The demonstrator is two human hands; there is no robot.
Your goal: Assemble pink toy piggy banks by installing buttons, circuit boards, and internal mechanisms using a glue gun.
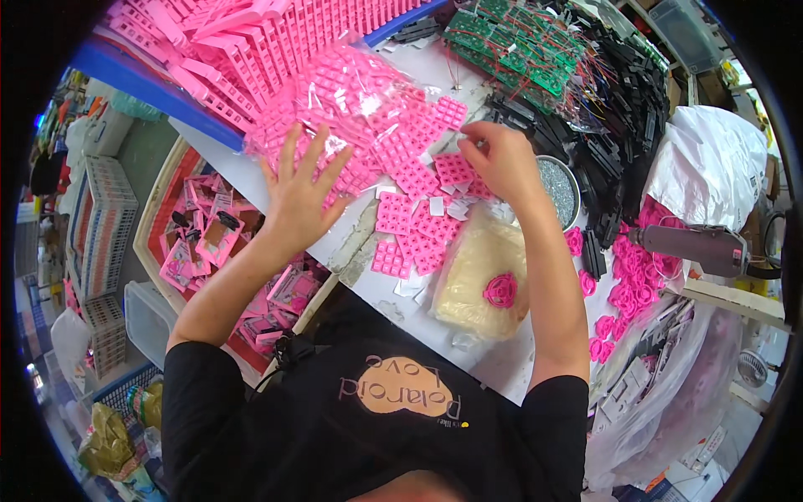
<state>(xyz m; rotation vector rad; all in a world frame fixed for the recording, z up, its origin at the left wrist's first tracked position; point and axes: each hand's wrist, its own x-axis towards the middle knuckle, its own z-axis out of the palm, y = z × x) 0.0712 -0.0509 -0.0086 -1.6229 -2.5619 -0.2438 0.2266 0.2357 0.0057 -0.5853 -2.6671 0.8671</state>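
Observation:
My left hand (pixel 299 194) lies with fingers spread on a clear plastic bag (pixel 351 92) full of pink rubber keypads, at the left of the loose ones. My right hand (pixel 504 163) is bent over the loose pink keypads (pixel 414 180), thumb and fingertips drawn together. Whatever is between those fingertips is too small or hidden to make out. One keypad (pixel 454 169) lies just below the right fingertips. Small white squares (pixel 437 206) are scattered among the keypads. Nearer to me, a pale plastic-wrapped stack (pixel 468 272) carries a pink ring-shaped part (pixel 500 290).
A blue crate (pixel 159 90) of pink plastic frames stands far left. Green circuit boards (pixel 519 50) with wires and black plastic parts (pixel 619 100) pile up far right. Beside my right forearm are a screw-filled tin (pixel 559 192) and a grey power screwdriver (pixel 694 247). A tub (pixel 159 197) holds pink pieces.

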